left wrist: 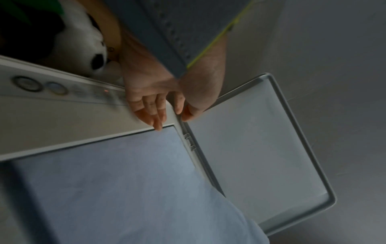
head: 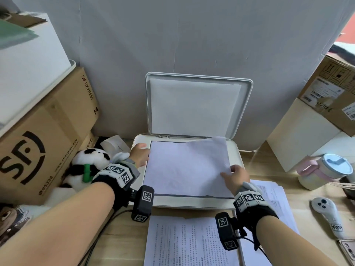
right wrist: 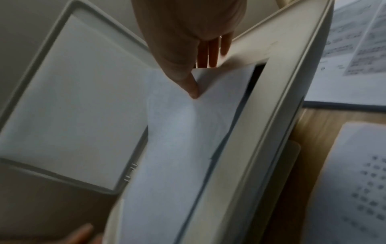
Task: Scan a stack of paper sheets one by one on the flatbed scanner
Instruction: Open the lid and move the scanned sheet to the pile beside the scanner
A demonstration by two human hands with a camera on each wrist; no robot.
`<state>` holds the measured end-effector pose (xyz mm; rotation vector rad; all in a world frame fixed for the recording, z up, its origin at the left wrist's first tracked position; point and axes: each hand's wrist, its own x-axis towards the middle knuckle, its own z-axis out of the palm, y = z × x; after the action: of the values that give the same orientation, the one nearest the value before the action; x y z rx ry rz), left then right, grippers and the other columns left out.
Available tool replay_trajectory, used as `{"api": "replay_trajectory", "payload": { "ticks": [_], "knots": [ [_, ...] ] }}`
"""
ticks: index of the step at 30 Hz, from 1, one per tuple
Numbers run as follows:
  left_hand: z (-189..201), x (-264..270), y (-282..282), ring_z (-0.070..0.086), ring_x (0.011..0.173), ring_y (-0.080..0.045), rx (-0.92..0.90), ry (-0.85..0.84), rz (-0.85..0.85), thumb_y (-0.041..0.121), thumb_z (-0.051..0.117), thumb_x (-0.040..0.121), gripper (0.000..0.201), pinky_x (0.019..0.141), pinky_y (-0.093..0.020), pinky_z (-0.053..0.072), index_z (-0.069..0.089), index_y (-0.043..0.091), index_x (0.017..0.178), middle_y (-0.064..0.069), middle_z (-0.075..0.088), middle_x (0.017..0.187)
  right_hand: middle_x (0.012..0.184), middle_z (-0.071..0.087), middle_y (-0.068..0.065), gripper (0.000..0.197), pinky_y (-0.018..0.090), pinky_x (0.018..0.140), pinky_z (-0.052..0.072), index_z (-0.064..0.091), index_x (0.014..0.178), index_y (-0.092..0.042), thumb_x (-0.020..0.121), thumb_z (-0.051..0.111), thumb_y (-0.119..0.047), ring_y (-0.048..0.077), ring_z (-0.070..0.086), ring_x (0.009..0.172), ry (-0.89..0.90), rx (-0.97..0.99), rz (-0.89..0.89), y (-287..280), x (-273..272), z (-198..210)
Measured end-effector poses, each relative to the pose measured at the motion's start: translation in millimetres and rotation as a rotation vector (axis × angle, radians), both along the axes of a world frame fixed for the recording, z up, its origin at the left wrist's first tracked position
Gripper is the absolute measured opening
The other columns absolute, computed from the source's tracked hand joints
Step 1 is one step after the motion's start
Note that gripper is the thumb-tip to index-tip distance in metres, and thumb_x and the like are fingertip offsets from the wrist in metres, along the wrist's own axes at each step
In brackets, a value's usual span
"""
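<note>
The white flatbed scanner (head: 192, 201) stands with its lid (head: 196, 106) raised against the wall. A blank-side-up sheet (head: 184, 166) lies on the glass, its right side lifted and curled. My right hand (head: 235, 176) pinches that right edge; in the right wrist view my right hand (right wrist: 200, 72) has its thumb on top of the sheet (right wrist: 183, 132) and its fingers below. My left hand (head: 139, 153) rests with relaxed fingers on the scanner frame at the glass's far left corner, as my left hand (left wrist: 154, 105) shows. A printed sheet stack (head: 188, 242) lies in front of the scanner, another printed stack (head: 274, 196) to its right.
Cardboard boxes (head: 38, 146) and a panda plush (head: 88, 166) crowd the left side. More boxes (head: 330, 96) stand at the right, with a lidded cup (head: 324, 173) and a white controller (head: 328, 214) on the wooden desk. Scanner buttons (left wrist: 27, 84) line its left rim.
</note>
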<state>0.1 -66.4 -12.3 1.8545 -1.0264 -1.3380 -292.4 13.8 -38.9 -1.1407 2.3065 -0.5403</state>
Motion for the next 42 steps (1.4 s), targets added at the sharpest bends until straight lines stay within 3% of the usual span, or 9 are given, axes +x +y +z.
{"api": "replay_trajectory", "payload": {
  "ticks": [6, 14, 17, 20, 24, 27, 30, 35, 42],
  "knots": [
    [-15.4, 8.5, 16.5, 0.054, 0.056, -0.014, 0.102, -0.002, -0.048, 0.007, 0.036, 0.094, 0.042, 0.047, -0.018, 0.033, 0.040, 0.013, 0.135, -0.003, 0.052, 0.075, 0.095, 0.067, 0.016, 0.022, 0.026, 0.071, 0.039, 0.069, 0.106, -0.008, 0.092, 0.053, -0.015, 0.027, 0.054, 0.081, -0.225, -0.200, -0.189, 2.4, -1.6, 1.6],
    [-19.7, 7.0, 30.8, 0.040, 0.044, -0.011, 0.201, -0.007, -0.178, 0.017, 0.045, 0.095, 0.041, 0.035, -0.009, 0.024, 0.042, 0.002, 0.134, -0.003, 0.055, 0.070, 0.075, 0.055, 0.009, 0.021, 0.028, 0.059, 0.037, 0.058, 0.076, -0.015, 0.093, 0.050, -0.005, 0.020, 0.045, 0.066, -0.576, -0.414, -0.122, 15.3, -12.1, 12.8],
    [-16.0, 7.7, 32.8, 0.033, 0.038, -0.008, 0.148, 0.041, -0.159, 0.012, 0.050, 0.094, 0.009, 0.033, -0.009, 0.022, 0.057, 0.012, 0.098, -0.003, 0.048, 0.066, 0.075, 0.058, 0.003, 0.023, 0.024, 0.056, 0.040, 0.056, 0.079, -0.016, 0.093, 0.047, 0.000, 0.016, 0.046, 0.064, -0.679, -0.464, -0.089, 22.5, -13.1, 20.7],
    [-10.7, 12.8, 27.1, 0.035, 0.036, -0.006, 0.036, 0.106, -0.101, 0.005, 0.053, 0.090, 0.023, 0.035, -0.011, 0.021, 0.053, 0.016, 0.070, -0.004, 0.056, 0.062, 0.079, 0.060, 0.004, 0.022, 0.024, 0.063, 0.042, 0.056, 0.081, -0.015, 0.092, 0.049, 0.003, 0.014, 0.049, 0.068, -0.708, -0.541, -0.076, 27.9, -18.4, 24.9],
    [12.3, 18.6, 22.8, 0.053, 0.038, -0.002, -0.017, 0.315, -0.056, 0.009, 0.044, 0.092, 0.021, 0.048, -0.018, 0.026, 0.061, 0.012, 0.081, 0.005, 0.071, 0.060, 0.067, 0.051, 0.000, 0.023, 0.010, 0.055, 0.037, 0.058, 0.075, -0.015, 0.088, 0.057, 0.004, -0.004, 0.045, 0.051, -0.635, -0.666, -0.075, 29.3, -22.4, 32.2],
    [21.0, 22.8, 26.8, 0.063, 0.051, -0.003, -0.047, 0.367, -0.110, 0.016, 0.052, 0.086, 0.017, 0.054, -0.018, 0.038, 0.068, 0.013, 0.083, 0.007, 0.073, 0.068, 0.068, 0.051, 0.003, 0.025, 0.017, 0.057, 0.036, 0.062, 0.076, -0.012, 0.086, 0.054, 0.009, 0.004, 0.043, 0.058, -0.612, -0.685, -0.069, 31.9, -27.6, 31.8],
    [14.2, 29.4, 33.5, 0.065, 0.070, -0.018, 0.009, 0.425, -0.120, 0.024, 0.065, 0.076, 0.018, 0.063, -0.024, 0.047, 0.073, 0.008, 0.081, -0.012, 0.071, 0.090, 0.073, 0.059, 0.003, 0.026, 0.013, 0.050, 0.042, 0.064, 0.082, -0.011, 0.091, 0.047, 0.006, 0.008, 0.052, 0.059, -0.767, -0.611, -0.064, 42.2, -24.8, 31.1],
    [-22.4, 38.7, 47.6, 0.048, 0.125, -0.028, 0.071, 0.110, -0.291, 0.007, 0.056, 0.091, 0.049, 0.105, -0.039, 0.040, 0.044, 0.013, 0.138, -0.013, 0.043, 0.143, 0.084, 0.061, 0.009, 0.023, 0.022, 0.054, 0.043, 0.064, 0.087, -0.006, 0.095, 0.042, -0.008, 0.018, 0.054, 0.066, -0.819, -0.377, -0.106, 57.7, -18.7, 14.3],
    [-39.5, 36.2, 69.3, 0.045, 0.128, -0.030, 0.005, -0.052, -0.278, -0.003, 0.058, 0.086, 0.071, 0.105, -0.046, 0.041, 0.028, 0.021, 0.146, -0.010, 0.041, 0.145, 0.073, 0.063, 0.010, 0.021, 0.020, 0.046, 0.046, 0.061, 0.109, -0.005, 0.089, 0.060, -0.010, 0.016, 0.053, 0.054, -0.702, -0.217, -0.104, 71.1, -16.2, -7.6]
  ]
}}
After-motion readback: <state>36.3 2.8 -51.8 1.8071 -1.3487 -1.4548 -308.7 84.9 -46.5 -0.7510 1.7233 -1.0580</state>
